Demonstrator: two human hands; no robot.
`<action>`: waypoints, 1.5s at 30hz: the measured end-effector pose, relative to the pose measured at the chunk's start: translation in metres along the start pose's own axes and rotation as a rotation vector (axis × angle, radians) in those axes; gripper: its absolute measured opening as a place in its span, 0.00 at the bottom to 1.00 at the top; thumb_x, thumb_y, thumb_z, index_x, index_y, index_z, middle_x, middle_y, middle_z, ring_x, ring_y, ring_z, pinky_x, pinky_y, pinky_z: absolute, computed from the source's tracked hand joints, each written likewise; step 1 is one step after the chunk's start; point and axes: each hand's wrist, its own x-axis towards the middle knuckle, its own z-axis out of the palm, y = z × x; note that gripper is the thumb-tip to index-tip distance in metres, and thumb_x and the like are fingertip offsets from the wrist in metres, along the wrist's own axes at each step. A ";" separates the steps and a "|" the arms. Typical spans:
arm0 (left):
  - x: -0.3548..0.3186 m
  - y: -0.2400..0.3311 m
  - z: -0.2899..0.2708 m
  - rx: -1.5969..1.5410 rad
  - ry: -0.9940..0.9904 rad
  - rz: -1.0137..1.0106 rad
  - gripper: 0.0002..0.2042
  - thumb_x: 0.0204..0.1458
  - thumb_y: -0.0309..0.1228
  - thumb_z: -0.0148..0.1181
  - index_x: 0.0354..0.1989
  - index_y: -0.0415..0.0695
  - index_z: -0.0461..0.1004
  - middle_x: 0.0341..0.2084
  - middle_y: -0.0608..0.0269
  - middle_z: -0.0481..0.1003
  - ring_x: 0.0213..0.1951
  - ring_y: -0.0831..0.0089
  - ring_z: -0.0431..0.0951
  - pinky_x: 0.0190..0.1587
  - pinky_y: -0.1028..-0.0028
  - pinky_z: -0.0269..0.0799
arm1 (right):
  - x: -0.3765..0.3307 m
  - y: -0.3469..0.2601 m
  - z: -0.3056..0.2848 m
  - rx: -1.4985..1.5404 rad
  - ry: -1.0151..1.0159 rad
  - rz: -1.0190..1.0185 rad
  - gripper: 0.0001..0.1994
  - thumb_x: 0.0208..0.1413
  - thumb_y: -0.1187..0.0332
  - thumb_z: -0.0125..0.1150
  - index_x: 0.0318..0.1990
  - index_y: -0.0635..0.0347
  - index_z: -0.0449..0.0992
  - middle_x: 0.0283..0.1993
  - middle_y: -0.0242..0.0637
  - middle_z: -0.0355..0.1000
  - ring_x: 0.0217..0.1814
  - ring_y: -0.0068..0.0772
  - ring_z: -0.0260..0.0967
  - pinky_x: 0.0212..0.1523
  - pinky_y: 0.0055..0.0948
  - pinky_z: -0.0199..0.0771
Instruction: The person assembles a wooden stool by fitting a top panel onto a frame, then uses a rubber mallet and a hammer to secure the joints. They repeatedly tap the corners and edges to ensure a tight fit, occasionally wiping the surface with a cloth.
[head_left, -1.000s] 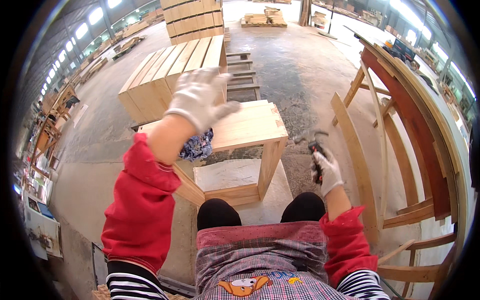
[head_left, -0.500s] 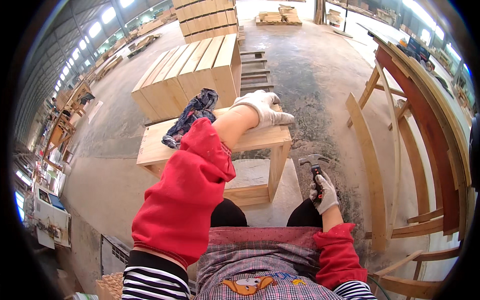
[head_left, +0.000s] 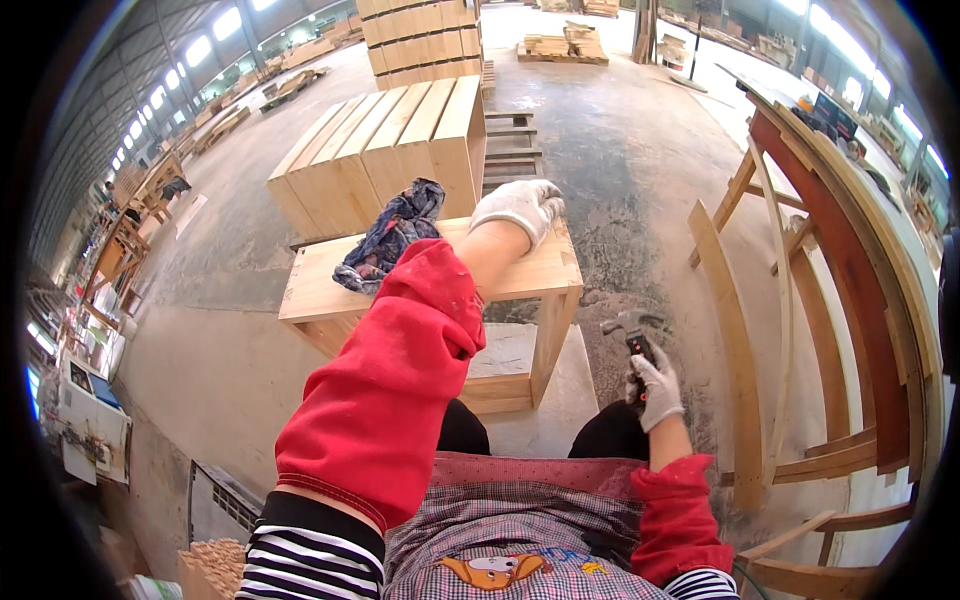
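Note:
In front of me stands a pale wooden box frame [head_left: 405, 258], its near side open. My left hand [head_left: 517, 210], in a white work glove, lies over the far right of its top board. Its fingers are curled together, and what they hold, if anything, is hidden. A crumpled dark patterned cloth [head_left: 398, 235] sits on the same board, left of that hand. Low on the right, beside my knee, my gloved right hand [head_left: 657, 388] is closed around the dark handle of a claw hammer [head_left: 635, 342], head up and apart from the box.
Slatted wooden boxes [head_left: 385, 140] stand just beyond the box frame, with a taller stack [head_left: 420, 45] farther back. A pallet [head_left: 512, 150] lies beside them. On the right are a long workbench [head_left: 850, 220] and leaning planks [head_left: 730, 350]. A bundle of sticks [head_left: 210, 570] is at lower left.
My left hand has drawn its outstretched fingers in and curled them, staying over the box top. My right hand and the hammer have shifted slightly.

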 end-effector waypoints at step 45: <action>-0.005 0.011 -0.005 0.202 -0.105 -0.129 0.15 0.56 0.38 0.59 0.50 0.49 0.76 0.48 0.54 0.79 0.51 0.54 0.79 0.50 0.58 0.76 | -0.047 -0.221 0.142 -0.921 -0.326 -0.900 0.24 0.54 0.72 0.63 0.59 0.68 0.70 0.46 0.41 0.76 0.43 0.23 0.72 0.48 0.26 0.73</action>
